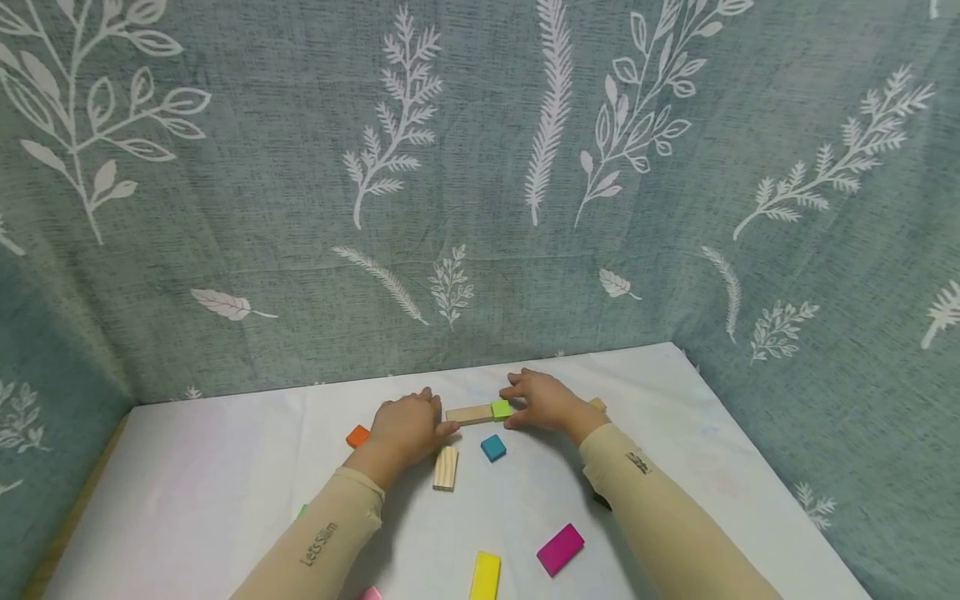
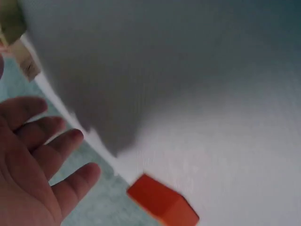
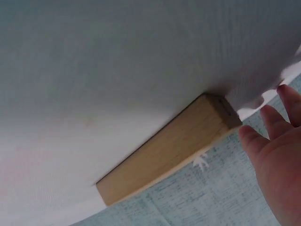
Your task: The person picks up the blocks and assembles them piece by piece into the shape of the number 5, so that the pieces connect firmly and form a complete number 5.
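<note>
A plain wooden block (image 1: 469, 414) lies near the table's far side, with a lime green block (image 1: 502, 408) against its right end. My left hand (image 1: 408, 425) is just left of the wooden block, thumb near that end, fingers loosely extended in the left wrist view. Around the green block, my right hand (image 1: 547, 404) has its thumb on the near side and fingers on the far side, spread apart; contact cannot be told. A striped wooden block (image 1: 445, 468) lies below the left thumb, and a blue block (image 1: 493, 447) between the hands.
An orange block (image 1: 357, 436) lies left of the left hand. Another wooden block (image 3: 169, 146) sits beside the right hand. Magenta (image 1: 560, 549), yellow (image 1: 485, 575) and pink (image 1: 371, 593) blocks lie nearer. A patterned curtain (image 1: 480, 208) hangs behind the white table (image 1: 202, 483).
</note>
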Available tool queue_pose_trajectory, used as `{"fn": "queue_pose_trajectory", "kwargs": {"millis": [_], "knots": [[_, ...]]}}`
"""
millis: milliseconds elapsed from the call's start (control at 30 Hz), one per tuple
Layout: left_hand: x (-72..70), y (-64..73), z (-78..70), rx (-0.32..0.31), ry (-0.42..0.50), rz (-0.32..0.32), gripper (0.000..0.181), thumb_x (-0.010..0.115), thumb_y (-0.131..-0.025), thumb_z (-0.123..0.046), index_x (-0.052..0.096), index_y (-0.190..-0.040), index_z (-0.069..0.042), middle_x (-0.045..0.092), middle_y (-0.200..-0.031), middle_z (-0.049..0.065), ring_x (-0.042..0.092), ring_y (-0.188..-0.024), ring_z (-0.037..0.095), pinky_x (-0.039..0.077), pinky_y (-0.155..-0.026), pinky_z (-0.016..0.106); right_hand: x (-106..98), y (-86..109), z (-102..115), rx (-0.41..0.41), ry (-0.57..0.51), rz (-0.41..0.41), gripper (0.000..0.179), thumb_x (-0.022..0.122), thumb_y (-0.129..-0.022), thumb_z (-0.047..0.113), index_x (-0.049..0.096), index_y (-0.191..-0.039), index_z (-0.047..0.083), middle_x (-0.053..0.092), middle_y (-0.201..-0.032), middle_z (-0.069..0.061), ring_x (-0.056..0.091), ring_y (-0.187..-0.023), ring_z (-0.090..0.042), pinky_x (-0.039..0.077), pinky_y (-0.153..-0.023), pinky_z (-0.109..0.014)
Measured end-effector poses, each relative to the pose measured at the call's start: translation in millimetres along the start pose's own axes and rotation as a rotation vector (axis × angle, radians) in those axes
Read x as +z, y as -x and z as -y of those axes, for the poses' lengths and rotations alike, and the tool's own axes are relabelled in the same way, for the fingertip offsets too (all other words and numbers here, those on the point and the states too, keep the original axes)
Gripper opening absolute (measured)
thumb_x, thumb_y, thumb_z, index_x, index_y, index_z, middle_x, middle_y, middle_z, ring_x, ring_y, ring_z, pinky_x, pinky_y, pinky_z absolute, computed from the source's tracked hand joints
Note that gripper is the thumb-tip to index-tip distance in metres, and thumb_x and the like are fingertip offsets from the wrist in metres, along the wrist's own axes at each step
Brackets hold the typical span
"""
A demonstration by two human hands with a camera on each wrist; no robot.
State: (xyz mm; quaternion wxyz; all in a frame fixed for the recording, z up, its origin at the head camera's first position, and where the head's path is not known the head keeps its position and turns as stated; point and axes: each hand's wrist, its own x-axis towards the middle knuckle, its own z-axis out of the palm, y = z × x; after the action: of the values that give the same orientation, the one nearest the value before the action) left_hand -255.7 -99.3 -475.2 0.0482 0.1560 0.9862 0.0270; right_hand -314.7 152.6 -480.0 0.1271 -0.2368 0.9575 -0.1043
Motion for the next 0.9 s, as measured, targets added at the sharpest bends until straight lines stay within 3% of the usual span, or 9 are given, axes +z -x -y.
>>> {"fn": "queue_pose_trajectory", "kwargs": {"millis": [100, 200, 367, 500, 700, 900], "knots": [[-10.1, 12.0, 10.4, -0.023, 0.083, -0.05, 0.076, 0.045, -0.089, -0.065, 0.047, -0.14, -0.009, 0.045, -0.145, 0.014, 0.05, -0.126, 0.034, 0.046, -0.093, 0.054, -2, 2.7, 1, -0.004, -0.025, -0.012, 0.073, 0.077, -0.073, 0.046, 0.051, -0.138, 0.023, 0.038, -0.15, -0.001, 0.026, -0.143, -0.026, 0.024, -0.115, -0.045], [-15.0, 27.2, 18.8, 0.014, 0.162, -0.087, 0.079, 0.051, -0.083, -0.068, 0.049, -0.139, -0.011, 0.043, -0.146, 0.014, 0.047, -0.129, 0.035, 0.046, -0.094, 0.053, -4, 11.1, 2, -0.024, -0.013, -0.05, 0.079, 0.077, -0.073, 0.048, 0.046, -0.141, 0.023, 0.037, -0.151, -0.001, 0.025, -0.144, -0.025, 0.025, -0.115, -0.045], [-8.2, 47.1, 19.2, 0.148, 0.183, -0.042, 0.091, 0.072, -0.064, -0.069, 0.054, -0.134, -0.013, 0.041, -0.147, 0.013, 0.043, -0.133, 0.033, 0.044, -0.098, 0.05, -7, 40.8, 7, -0.116, 0.002, -0.151, 0.072, 0.078, -0.074, 0.043, 0.052, -0.137, 0.018, 0.041, -0.148, -0.006, 0.028, -0.142, -0.029, 0.027, -0.113, -0.049], [-0.8, 50.2, 9.7, 0.208, 0.167, -0.007, 0.093, 0.081, -0.058, -0.062, 0.055, -0.134, -0.014, 0.043, -0.146, 0.012, 0.043, -0.133, 0.03, 0.043, -0.1, 0.049, -8, 73.5, 13, -0.135, -0.007, -0.199, 0.061, 0.077, -0.078, 0.036, 0.056, -0.133, 0.019, 0.045, -0.146, -0.006, 0.03, -0.142, -0.028, 0.028, -0.112, -0.049], [4.5, 47.2, 2.9, 0.183, 0.194, 0.046, 0.088, 0.087, -0.056, -0.049, 0.057, -0.132, -0.018, 0.044, -0.145, 0.011, 0.044, -0.132, 0.031, 0.043, -0.099, 0.051, -12, 112.4, 18, -0.133, -0.028, -0.226, 0.054, 0.075, -0.081, 0.03, 0.059, -0.13, 0.018, 0.048, -0.143, -0.004, 0.033, -0.14, -0.028, 0.03, -0.111, -0.051], [6.9, 44.3, 4.5, 0.126, 0.23, 0.055, 0.081, 0.087, -0.057, -0.048, 0.06, -0.129, -0.023, 0.045, -0.145, 0.01, 0.045, -0.13, 0.033, 0.044, -0.099, 0.049, -8, 121.4, 17, -0.124, -0.048, -0.249, 0.055, 0.073, -0.082, 0.034, 0.058, -0.132, 0.019, 0.049, -0.142, -0.005, 0.035, -0.139, -0.029, 0.033, -0.109, -0.051]]}}
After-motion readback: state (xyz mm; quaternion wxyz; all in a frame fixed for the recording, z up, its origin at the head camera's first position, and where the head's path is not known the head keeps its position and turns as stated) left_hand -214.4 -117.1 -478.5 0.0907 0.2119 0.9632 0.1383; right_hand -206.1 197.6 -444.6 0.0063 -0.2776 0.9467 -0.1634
